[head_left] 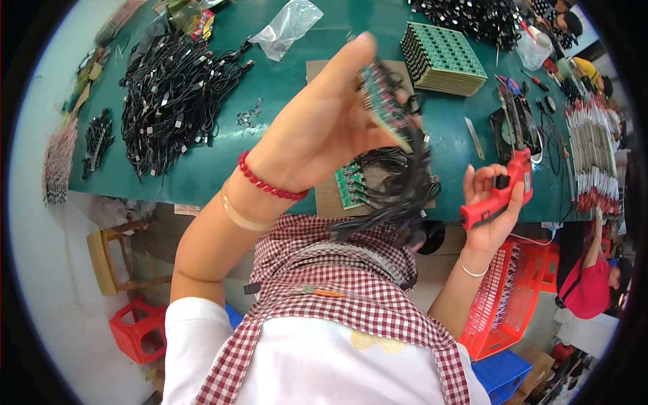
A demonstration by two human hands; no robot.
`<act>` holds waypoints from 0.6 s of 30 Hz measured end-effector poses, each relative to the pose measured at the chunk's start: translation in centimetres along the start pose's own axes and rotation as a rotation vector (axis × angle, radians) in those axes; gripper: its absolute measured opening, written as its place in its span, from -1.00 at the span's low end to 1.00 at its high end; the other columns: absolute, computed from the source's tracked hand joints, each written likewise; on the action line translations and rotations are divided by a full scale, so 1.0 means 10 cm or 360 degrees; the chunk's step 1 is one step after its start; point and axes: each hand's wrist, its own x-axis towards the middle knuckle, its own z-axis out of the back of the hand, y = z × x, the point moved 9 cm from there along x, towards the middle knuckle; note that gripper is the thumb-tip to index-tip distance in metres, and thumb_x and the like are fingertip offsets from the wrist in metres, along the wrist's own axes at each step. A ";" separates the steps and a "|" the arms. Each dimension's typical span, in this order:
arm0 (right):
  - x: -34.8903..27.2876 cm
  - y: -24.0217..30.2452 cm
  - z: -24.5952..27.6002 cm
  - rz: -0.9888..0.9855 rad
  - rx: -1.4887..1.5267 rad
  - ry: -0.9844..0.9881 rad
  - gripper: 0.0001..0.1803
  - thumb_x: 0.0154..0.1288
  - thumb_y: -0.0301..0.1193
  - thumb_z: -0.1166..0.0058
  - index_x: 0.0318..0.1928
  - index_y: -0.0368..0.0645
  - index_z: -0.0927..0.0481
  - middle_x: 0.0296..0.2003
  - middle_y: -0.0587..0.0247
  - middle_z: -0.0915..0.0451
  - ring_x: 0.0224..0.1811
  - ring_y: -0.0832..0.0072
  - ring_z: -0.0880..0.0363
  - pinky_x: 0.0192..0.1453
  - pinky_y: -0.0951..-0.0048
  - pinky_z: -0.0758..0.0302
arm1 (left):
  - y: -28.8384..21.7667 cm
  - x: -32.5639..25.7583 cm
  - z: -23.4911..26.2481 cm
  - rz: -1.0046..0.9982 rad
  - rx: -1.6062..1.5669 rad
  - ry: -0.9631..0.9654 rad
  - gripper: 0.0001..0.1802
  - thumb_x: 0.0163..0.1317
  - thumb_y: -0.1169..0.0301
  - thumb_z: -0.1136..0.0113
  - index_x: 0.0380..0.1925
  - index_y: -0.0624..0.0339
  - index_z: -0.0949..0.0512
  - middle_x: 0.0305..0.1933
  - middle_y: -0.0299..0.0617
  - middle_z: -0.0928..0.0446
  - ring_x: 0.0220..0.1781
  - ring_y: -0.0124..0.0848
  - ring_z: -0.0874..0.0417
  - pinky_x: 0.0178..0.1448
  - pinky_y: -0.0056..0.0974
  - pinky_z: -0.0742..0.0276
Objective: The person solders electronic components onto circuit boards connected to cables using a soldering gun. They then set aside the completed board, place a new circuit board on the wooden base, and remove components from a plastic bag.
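Observation:
My left hand [331, 115] is raised over the near table edge, closed on a green circuit board [382, 101] with black cables [418, 169] hanging from it. The board is smeared by motion. Below it, another green circuit board [349, 185] lies on a brown cardboard sheet [325, 206], partly hidden by cables. To the right, my right hand [487, 202] grips a red soldering gun [499, 196] by its handle. Its long tip points away from me, over the table toward a black round-framed item [503, 135].
A big heap of black cables [175, 101] covers the table's left side. Stacked green boards [442, 57] stand at the far middle, near a clear plastic bag [287, 27]. A metal strip [474, 138] lies at right. A red crate [499, 290] stands below. Other people [587, 290] are at right.

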 end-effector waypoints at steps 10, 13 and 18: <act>-0.37 0.22 0.37 0.0070 -0.0257 -0.0116 -0.69 0.34 -0.30 0.05 -0.02 -0.22 -0.36 -0.18 0.31 -0.42 -0.12 0.41 -0.42 0.23 0.08 -0.38 | -2.22 -0.54 0.54 -0.1002 0.0413 0.0102 -0.59 0.39 0.11 0.21 0.06 0.13 -0.38 -0.09 -0.19 -0.56 -0.14 -0.33 -0.62 -0.16 -0.29 -0.59; -0.30 0.12 0.40 0.0002 -0.0319 -0.0177 -0.71 0.35 -0.28 0.05 -0.05 -0.22 -0.37 -0.19 0.30 -0.42 -0.13 0.42 -0.43 0.19 0.19 -0.42 | -3.25 -1.12 1.39 -0.1071 0.0738 -0.0297 -0.52 0.33 0.09 0.11 -0.02 0.29 -0.44 -0.21 -0.11 -0.55 -0.27 -0.35 -0.55 -0.17 -0.31 -0.52; -0.25 0.05 0.38 0.0029 -0.0464 -0.0215 -0.68 0.35 -0.25 0.07 -0.05 -0.24 -0.38 -0.20 0.27 -0.42 -0.14 0.42 -0.43 0.17 0.25 -0.44 | -4.22 -2.86 3.42 -0.1320 0.0520 -0.1494 -0.64 0.23 0.13 -0.06 -0.10 0.12 -0.50 -0.24 -0.25 -0.57 -0.23 -0.39 -0.56 -0.12 -0.31 -0.51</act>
